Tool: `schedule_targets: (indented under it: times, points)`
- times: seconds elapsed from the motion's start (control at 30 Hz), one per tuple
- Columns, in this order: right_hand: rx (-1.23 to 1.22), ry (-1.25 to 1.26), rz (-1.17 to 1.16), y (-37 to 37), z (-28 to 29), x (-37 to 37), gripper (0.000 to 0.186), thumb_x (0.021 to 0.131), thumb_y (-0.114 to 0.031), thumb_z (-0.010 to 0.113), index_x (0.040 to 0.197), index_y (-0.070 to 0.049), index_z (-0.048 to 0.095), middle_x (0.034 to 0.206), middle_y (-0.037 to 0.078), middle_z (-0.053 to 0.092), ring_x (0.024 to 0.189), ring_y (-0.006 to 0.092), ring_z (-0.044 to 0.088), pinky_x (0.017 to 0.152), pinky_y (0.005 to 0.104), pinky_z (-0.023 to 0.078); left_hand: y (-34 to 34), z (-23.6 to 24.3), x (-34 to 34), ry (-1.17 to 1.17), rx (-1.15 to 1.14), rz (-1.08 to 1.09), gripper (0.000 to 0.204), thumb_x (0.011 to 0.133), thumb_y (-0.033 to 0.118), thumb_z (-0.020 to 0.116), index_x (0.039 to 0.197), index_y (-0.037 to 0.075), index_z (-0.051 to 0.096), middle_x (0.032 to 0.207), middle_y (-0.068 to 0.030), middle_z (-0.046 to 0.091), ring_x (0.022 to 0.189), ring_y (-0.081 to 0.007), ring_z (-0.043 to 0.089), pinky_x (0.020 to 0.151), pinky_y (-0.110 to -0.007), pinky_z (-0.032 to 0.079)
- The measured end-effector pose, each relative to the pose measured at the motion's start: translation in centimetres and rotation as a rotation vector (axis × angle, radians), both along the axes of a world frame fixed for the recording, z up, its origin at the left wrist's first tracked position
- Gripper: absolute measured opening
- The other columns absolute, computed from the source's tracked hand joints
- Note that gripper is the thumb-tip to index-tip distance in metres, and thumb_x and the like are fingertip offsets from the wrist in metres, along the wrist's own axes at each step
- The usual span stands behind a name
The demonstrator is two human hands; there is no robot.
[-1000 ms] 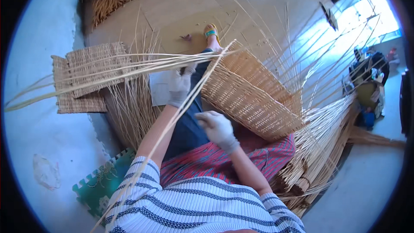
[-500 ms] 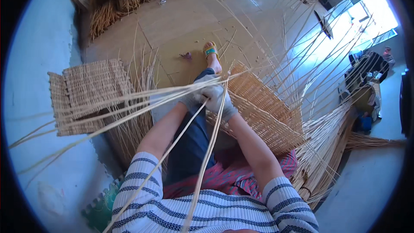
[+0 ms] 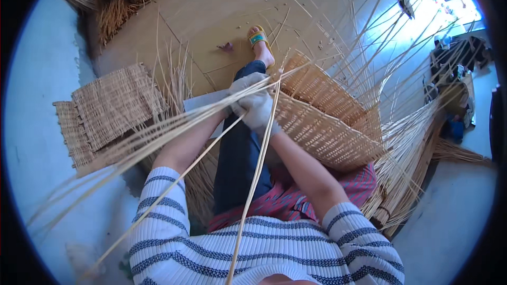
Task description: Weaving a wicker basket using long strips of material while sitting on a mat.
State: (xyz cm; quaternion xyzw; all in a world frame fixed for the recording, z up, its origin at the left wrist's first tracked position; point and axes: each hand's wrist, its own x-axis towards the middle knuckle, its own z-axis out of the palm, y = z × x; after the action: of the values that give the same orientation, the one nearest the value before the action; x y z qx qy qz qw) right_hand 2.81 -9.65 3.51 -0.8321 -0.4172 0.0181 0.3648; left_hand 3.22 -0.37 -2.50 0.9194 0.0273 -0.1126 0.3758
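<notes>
Basket [image 3: 327, 137], rectangular and woven of tan wicker, lies tilted over the plaid cloth [image 3: 362, 179] on the person's lap, its left upper corner close against the two hands; both hands wear pale knit gloves and meet in front of that corner, touching each other; the right hand [image 3: 257, 110] is curled narrow about a single pale strand [image 3: 179, 180], whose free length slants down toward the lower left past the striped sleeve [image 3: 163, 195]; the left hand [image 3: 244, 83] sits just beyond it, partly covered by a spray of loose strands [image 3: 211, 110], so I cannot tell how far its fingers are closed; that spray fans out leftward over the left forearm, its far tips blurred; a pair of strands [image 3: 257, 177] drops from the basket's corner toward the person's chest; under the hands runs a leg in dark trousers [image 3: 237, 153], ending in a foot in a yellow-edged sandal [image 3: 257, 37] on the tan floor [image 3: 211, 21]; a small purple scrap [image 3: 226, 47] lies near it; by the floor's left edge, two woven panels [image 3: 117, 106] overlap; dry brown bundles [image 3: 127, 0] fill the floor's far left corner; right of the basket rests a sheaf of straw-coloured stalks [image 3: 409, 150].
</notes>
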Motion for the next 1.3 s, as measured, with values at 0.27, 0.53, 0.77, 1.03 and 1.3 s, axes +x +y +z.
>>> schedule_targets:
  times: [0.27, 0.53, 0.77, 1.03, 1.3]
  points:
    - [0.032, 0.037, 0.73, -4.5, 7.9, -8.2, 0.045, 0.079, -0.057, 0.069, 0.078, -0.012, 0.066, 0.071, 0.009, 0.062, 0.072, 0.0324, 0.063, 0.067, 0.0459, 0.048, 2.8, 5.4, -7.0, -0.487, -0.284, -0.072, 0.035, 0.095, 0.008, 0.061, 0.13, 0.005, 0.064, 0.117, -0.0192, 0.07, 0.11, -0.0318, 0.066, 0.1, -0.039, 0.05]
    - [0.187, 0.151, 0.173, -14.7, 10.6, -9.5, 0.042, 0.084, -0.05, 0.07, 0.068, -0.012, 0.063, 0.064, 0.008, 0.062, 0.066, 0.0317, 0.061, 0.066, 0.0436, 0.048, -1.4, 10.4, -4.0, -0.507, -0.78, 0.428, 0.029, 0.108, 0.025, 0.049, 0.131, 0.007, 0.054, 0.093, -0.0119, 0.069, 0.089, -0.0171, 0.067, 0.088, -0.032, 0.053]
    - [0.936, 0.744, -0.446, -23.9, 0.9, 2.7, 0.063, 0.101, -0.066, 0.037, 0.086, -0.008, 0.055, 0.062, -0.003, 0.036, 0.057, 0.0102, 0.037, 0.075, 0.0384, 0.05, -2.9, 3.2, -8.3, -0.631, -0.679, 0.475, 0.042, 0.107, 0.038, 0.05, 0.124, 0.0, 0.059, 0.113, -0.0126, 0.069, 0.112, -0.0221, 0.064, 0.104, -0.036, 0.047]
    - [0.626, 0.445, -0.716, -26.6, -1.3, 0.3, 0.018, 0.098, -0.005, 0.065, 0.116, -0.005, 0.068, 0.105, 0.0, 0.068, 0.097, 0.0078, 0.06, 0.087, 0.0248, 0.05, -5.6, 0.6, -2.4, -0.449, -0.391, 0.273, 0.097, 0.086, 0.041, 0.079, 0.154, -0.003, 0.027, 0.154, -0.0255, 0.04, 0.14, -0.0327, 0.044, 0.116, -0.037, 0.036]
    - [0.869, 0.547, -1.065, -21.3, 3.0, -0.4, 0.007, 0.096, 0.001, 0.065, 0.1, 0.001, 0.07, 0.101, 0.006, 0.069, 0.089, 0.0139, 0.064, 0.08, 0.0275, 0.054, -7.1, 0.7, -1.2, -0.442, -0.71, 0.403, 0.09, 0.08, 0.022, 0.087, 0.149, -0.001, 0.034, 0.145, -0.0179, 0.048, 0.133, -0.0252, 0.048, 0.113, -0.036, 0.039]
